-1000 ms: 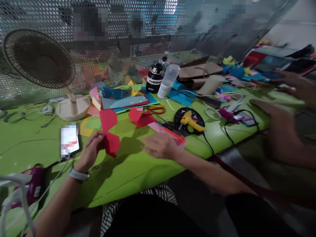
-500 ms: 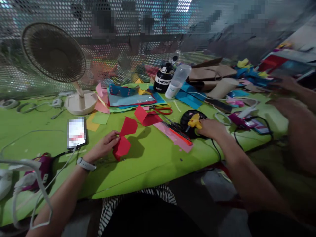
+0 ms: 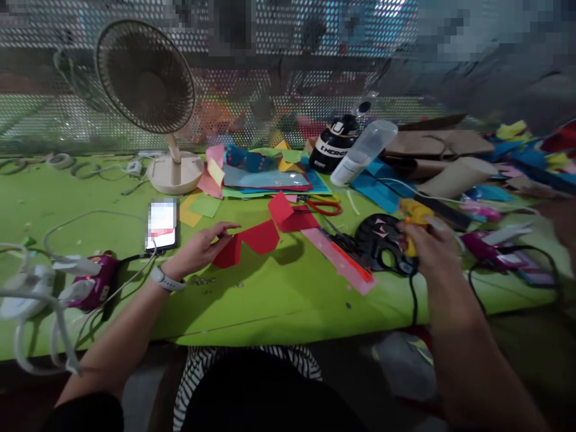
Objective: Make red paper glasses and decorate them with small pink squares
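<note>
My left hand [image 3: 202, 248] pinches one end of a red paper cutout [image 3: 261, 237] shaped like a pair of glasses, held just over the green table. In my right hand [image 3: 429, 243] is a yellow glue gun [image 3: 414, 211], lifted above a round black base [image 3: 375, 240]. Fingers wrap its handle and hide part of it. Beyond the cutout lies a folded piece of red paper [image 3: 292, 217]. A pink paper strip [image 3: 320, 245] runs beside it, with dark-bladed scissors and an orange-red strip [image 3: 353, 262] on top.
A fan [image 3: 175, 173] stands at the back left, with a phone [image 3: 162, 223] before it. Paper sheets [image 3: 261, 178], blue paper glasses [image 3: 247, 158] and orange-handled scissors [image 3: 326, 205] lie mid-table. A black bottle [image 3: 333, 147] and a tilted clear bottle [image 3: 364, 153] stand behind. Power strips [image 3: 96, 279] flank both sides.
My right hand has raised the yellow glue gun off the black base. My left hand has turned the red glasses cutout flatter, pointing rightward. The view has swung right.
</note>
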The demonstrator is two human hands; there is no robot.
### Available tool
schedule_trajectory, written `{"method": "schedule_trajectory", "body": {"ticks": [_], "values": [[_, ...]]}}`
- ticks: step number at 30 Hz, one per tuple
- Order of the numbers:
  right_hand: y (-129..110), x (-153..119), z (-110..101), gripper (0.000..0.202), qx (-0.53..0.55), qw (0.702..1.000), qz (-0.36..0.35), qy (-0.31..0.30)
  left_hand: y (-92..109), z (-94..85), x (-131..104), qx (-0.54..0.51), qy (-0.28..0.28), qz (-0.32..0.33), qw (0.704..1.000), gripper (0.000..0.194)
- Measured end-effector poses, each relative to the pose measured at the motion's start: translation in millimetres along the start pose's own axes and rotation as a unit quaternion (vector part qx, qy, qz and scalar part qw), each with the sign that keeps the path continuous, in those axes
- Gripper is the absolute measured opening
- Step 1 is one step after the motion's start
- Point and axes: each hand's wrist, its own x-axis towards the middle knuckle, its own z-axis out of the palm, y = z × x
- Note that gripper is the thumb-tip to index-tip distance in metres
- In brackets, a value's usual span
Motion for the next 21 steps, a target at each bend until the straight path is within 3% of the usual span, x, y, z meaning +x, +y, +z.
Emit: {"method": "schedule_trajectory", "body": {"ticks": [2, 4, 7, 10, 12, 15, 19, 21], "values": [[-31.3, -15.3, 7.1, 0.023, 0.246, 0.967, 0.036, -0.052, -1.0, 3.1, 0.6, 0.011, -0.004, 0.015, 1.0, 0.034], [-68.7, -37.0, 19.4, 0.03, 0.352, 0.931, 0.007, -0.098, -1.5, 4.5, 0.5, 0.018, -0.004, 0.023, 1.0, 0.032], [-120.0, -68.6, 44.2, 0.036, 0.391, 0.891, -0.064, -0.222, -2.6, 6.1, -1.2, 0.012, -0.004, 0.015, 1.0, 0.029], [-150.8, -84.9, 67.2, 0.039, 0.331, 0.86, -0.203, -0.331, -4.6, 8.6, -3.7, -0.003, -0.002, 0.005, 1.0, 0.027], [-158.7, -86.1, 77.0, 0.04, 0.268, 0.854, -0.278, -0.348, -6.7, 9.2, -4.6, -0.02, 0.009, 0.008, 1.0, 0.026], [-157.9, -78.1, 84.0, 0.039, 0.222, 0.86, -0.323, -0.326, -12.0, 5.0, -3.3, -0.021, 0.034, 0.024, 0.999, 0.025], [-147.6, -62.6, 89.2, 0.039, 0.224, 0.884, -0.299, -0.281, -21.3, -4.9, 0.2, 0.006, 0.01, 0.051, 0.999, 0.021], [-142.8, -57.7, 92.4, 0.039, 0.224, 0.896, -0.27, -0.271, -25.0, -5.9, 0.9, 0.0, -0.014, 0.04, 0.999, 0.034]]}}
